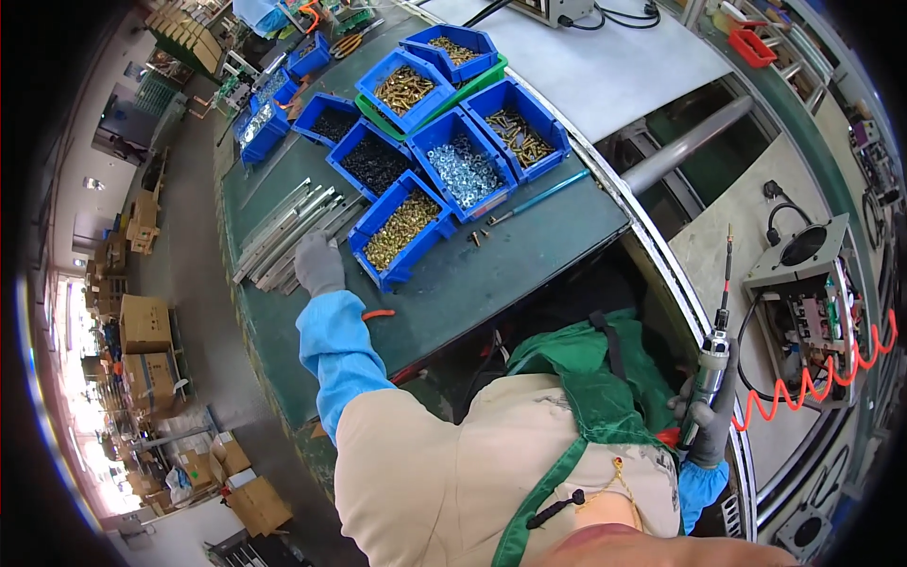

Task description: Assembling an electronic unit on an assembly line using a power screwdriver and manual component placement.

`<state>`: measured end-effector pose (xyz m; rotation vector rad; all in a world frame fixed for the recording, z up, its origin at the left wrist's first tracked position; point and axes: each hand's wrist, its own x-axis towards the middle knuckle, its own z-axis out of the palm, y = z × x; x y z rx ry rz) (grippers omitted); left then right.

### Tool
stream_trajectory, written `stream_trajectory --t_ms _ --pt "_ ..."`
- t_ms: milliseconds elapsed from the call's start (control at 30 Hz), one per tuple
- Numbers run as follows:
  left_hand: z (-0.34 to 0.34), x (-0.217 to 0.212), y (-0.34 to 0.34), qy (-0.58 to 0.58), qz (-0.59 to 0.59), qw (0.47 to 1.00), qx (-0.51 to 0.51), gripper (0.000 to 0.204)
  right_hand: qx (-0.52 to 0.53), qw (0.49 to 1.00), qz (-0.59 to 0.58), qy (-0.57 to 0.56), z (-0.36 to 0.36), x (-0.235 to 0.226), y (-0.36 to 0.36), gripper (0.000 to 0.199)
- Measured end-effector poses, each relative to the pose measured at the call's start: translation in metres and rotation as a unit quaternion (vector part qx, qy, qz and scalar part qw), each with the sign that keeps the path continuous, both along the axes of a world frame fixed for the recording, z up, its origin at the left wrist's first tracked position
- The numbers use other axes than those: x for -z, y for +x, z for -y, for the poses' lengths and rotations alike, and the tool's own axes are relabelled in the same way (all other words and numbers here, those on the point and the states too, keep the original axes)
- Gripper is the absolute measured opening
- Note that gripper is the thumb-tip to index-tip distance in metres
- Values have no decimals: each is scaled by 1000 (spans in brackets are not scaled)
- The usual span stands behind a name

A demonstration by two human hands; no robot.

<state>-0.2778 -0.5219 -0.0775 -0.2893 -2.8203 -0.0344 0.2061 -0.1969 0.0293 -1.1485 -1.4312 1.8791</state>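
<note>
My left hand (318, 264), in a grey glove with a blue sleeve cover, rests on the green bench beside a stack of long metal rails (288, 230). It lies next to a blue bin of brass-coloured screws (403, 228); whether it grips a rail is not clear. My right hand (707, 427), also gloved, holds a pneumatic screwdriver (715, 350) upright by its grey body, bit pointing up. An orange coiled hose (820, 374) runs from the tool to the right.
Several blue bins of screws and washers (462, 170) crowd the bench (491, 274). A blue-handled tool (539, 197) lies near them. A grey metal unit with a fan opening and wiring (808, 283) sits on the conveyor surface at right. Cardboard boxes (146, 326) stand on the floor at left.
</note>
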Motion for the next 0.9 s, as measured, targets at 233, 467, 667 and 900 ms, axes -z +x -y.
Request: stream_trajectory --t_ms 233,467,667,900 --pt "-3 -7 8 19 4 999 28 20 4 1000 2 0 0 1 5 112" --pt "-124 -84 46 261 165 865 395 20 1 1000 21 -8 0 -6 6 111" --pt "-221 -90 28 -131 135 891 413 28 10 999 33 -8 2 -9 7 112" --pt "-257 -41 -8 -170 172 886 396 26 36 999 13 -22 -2 6 39 110"
